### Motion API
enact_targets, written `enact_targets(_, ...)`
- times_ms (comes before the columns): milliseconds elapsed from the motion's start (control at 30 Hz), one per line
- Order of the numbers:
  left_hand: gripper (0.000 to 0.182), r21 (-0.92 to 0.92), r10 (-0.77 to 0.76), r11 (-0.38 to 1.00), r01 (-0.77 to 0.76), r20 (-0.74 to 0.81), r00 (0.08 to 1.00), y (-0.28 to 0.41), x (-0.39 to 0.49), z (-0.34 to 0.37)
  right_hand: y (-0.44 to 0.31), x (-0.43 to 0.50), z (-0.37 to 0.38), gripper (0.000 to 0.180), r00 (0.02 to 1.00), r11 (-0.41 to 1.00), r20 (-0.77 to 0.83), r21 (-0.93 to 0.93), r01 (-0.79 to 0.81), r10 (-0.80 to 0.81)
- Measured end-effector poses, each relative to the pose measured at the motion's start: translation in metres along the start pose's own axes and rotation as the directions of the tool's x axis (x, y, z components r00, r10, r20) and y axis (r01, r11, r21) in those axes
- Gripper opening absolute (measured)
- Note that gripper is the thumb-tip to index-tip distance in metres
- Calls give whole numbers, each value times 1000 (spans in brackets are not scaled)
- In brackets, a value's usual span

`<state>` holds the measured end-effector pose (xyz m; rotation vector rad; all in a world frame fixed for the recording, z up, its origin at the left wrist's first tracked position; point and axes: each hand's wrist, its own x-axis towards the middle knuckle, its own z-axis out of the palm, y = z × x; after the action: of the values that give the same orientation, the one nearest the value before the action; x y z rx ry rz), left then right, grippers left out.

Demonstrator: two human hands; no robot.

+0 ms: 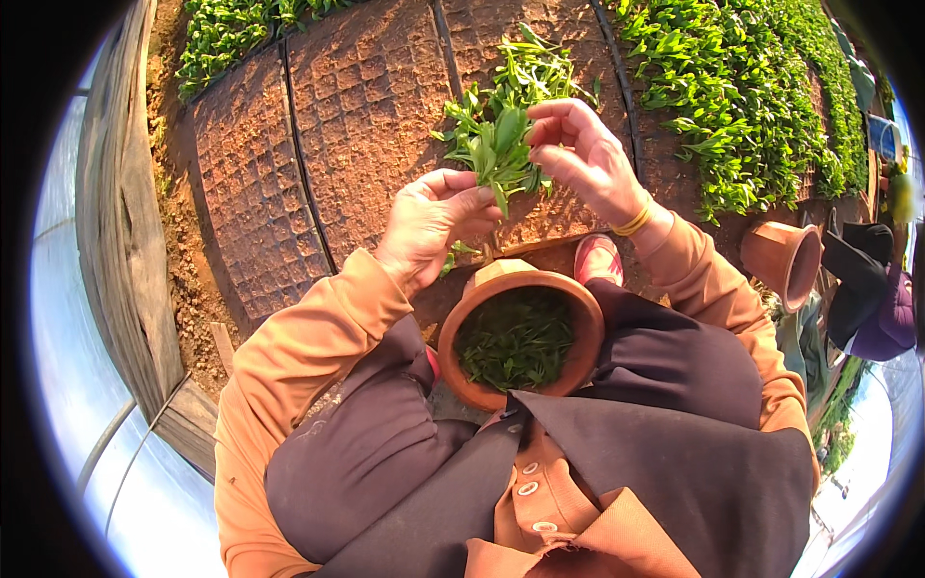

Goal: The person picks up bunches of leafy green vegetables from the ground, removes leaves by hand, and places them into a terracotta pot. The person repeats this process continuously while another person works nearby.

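Note:
My left hand [441, 217] pinches the lower end of a bunch of green leafy cuttings [498, 150] between thumb and fingers. My right hand [582, 155] is at the upper right of the bunch, its fingers curled beside the leaves; whether they touch a leaf cannot be told. Beyond both hands, a loose pile of cuttings [538, 68] lies on a soil-filled cell tray [368, 79]. Between my knees stands a terracotta-coloured pot [446, 347] with loose green leaves [517, 339] inside.
Dense seedlings [730, 94] grow at the right, with more [224, 43] at the upper left. An orange-brown pot [777, 256] lies tilted at the right, near another person [885, 311]. A weathered wooden board [119, 202] runs along the left, beside plastic sheeting [58, 311].

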<state>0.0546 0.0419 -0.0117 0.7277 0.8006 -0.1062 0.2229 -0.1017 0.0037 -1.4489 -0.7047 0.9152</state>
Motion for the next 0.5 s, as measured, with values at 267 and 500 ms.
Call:
enact_targets(267,26,30,34,999,-39,158,987,1,0,1,15,2,4,20,962,938,124,220,-267,244)
enact_targets(500,30,-8,-101,994,106,237,966,2,1,6,20,-2,8,17,971,943,95,233,-236,219)
